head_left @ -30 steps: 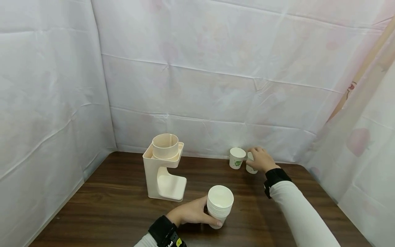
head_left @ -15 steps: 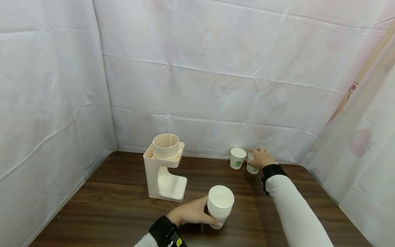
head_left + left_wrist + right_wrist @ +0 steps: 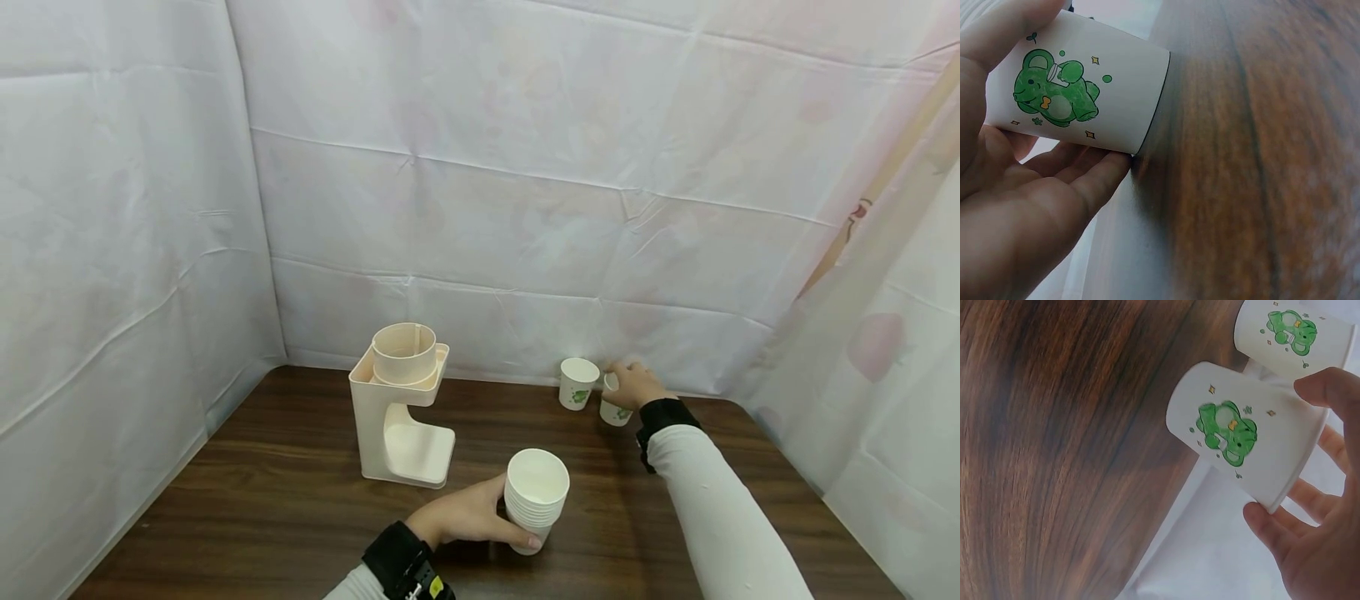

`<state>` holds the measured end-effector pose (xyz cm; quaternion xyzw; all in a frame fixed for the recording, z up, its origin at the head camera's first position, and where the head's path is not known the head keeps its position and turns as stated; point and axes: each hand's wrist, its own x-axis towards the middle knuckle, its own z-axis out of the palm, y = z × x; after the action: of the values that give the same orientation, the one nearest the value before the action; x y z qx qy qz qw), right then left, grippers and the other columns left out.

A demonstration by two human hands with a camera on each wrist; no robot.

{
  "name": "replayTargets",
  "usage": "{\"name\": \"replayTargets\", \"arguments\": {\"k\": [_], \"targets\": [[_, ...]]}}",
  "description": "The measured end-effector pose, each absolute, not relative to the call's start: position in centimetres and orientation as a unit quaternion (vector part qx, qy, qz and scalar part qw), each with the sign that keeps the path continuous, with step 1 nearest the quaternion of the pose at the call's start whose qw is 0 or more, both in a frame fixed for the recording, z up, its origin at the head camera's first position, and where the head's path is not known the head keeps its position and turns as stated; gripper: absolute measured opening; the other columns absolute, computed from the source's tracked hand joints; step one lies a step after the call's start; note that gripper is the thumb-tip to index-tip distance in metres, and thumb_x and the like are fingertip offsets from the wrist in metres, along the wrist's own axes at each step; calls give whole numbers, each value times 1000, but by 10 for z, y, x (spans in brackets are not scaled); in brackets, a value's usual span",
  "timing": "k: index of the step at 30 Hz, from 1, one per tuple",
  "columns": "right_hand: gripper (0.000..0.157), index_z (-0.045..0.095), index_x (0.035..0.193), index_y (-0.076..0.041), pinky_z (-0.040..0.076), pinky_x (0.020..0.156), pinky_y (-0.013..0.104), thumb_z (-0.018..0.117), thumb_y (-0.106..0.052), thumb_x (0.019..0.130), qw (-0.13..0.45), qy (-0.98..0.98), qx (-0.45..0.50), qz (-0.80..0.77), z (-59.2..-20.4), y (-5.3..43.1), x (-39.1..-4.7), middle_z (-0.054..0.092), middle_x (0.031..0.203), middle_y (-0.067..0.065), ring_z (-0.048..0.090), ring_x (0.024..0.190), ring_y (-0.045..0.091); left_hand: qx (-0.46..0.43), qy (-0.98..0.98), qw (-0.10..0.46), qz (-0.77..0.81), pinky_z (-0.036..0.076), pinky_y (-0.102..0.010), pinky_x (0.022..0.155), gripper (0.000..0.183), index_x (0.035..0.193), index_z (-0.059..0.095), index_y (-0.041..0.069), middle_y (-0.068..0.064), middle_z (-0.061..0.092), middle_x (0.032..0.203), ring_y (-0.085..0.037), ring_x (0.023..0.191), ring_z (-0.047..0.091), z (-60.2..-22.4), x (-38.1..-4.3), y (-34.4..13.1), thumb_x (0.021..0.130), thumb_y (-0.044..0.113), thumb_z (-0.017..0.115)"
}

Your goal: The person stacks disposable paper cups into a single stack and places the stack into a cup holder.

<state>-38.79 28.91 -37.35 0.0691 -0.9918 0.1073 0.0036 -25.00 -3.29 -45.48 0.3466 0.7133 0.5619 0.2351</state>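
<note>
My left hand (image 3: 472,515) grips a stack of white paper cups (image 3: 537,487), nested and upright on the table. In the left wrist view, the lowest paper cup (image 3: 1091,81) shows a green bear-like print, with the thumb and fingers around its sides. At the far right of the table, my right hand (image 3: 636,387) holds a single paper cup (image 3: 615,412) near its rim. The right wrist view shows that hand's thumb (image 3: 1319,387) and fingers around the rim. Another paper cup (image 3: 577,385) stands upright just to the left of it.
A cream plastic stand (image 3: 371,425) with a round holder (image 3: 403,357) on top stands left of the cup stack. The dark wooden table (image 3: 262,500) ends at white cloth curtains (image 3: 480,208) at the back and sides.
My right wrist has shifted slightly left while the fingers stay on the single paper cup. The left hand and its stack have hardly moved.
</note>
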Motion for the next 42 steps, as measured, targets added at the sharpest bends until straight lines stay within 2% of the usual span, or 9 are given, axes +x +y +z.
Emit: {"name": "replayTargets", "arguments": {"k": [6, 19, 27, 34, 42], "targets": [[53, 53, 132, -2, 46, 87, 60, 65, -24, 84, 0, -988, 96, 121, -368, 292, -384, 50, 119, 36, 53, 106, 49, 358, 702, 238, 569, 34, -32, 106, 76, 145, 40, 23, 9, 59, 128, -9, 122, 53, -457, -252, -32, 83, 14, 83], [50, 54, 132, -2, 49, 84, 56, 65, -21, 88, -13, -987, 88, 135, -368, 287, -379, 50, 119, 35, 53, 105, 43, 342, 713, 238, 564, 34, -36, 107, 77, 145, 41, 24, 10, 59, 128, -9, 122, 52, -456, -253, -33, 82, 13, 84], [47, 54, 133, -3, 49, 82, 58, 66, -22, 91, 3, -984, 83, 157, -375, 286, -375, 50, 122, 33, 52, 108, 45, 340, 715, 240, 562, 33, -38, 108, 78, 146, 40, 25, 11, 58, 129, -9, 122, 51, -455, -255, -33, 82, 14, 84], [45, 56, 130, -6, 49, 79, 58, 67, -24, 91, 19, -983, 110, 144, -378, 287, -367, 49, 120, 35, 53, 103, 46, 341, 711, 247, 564, 32, -38, 108, 80, 147, 39, 25, 10, 57, 129, -9, 123, 51, -455, -255, -33, 83, 13, 84], [45, 58, 132, -11, 47, 84, 62, 67, -29, 93, 38, -981, 140, 131, -372, 279, -356, 49, 128, 35, 50, 114, 52, 337, 714, 241, 564, 32, -38, 108, 81, 147, 39, 24, 10, 58, 128, -9, 122, 51, -454, -254, -31, 82, 13, 85]]}}
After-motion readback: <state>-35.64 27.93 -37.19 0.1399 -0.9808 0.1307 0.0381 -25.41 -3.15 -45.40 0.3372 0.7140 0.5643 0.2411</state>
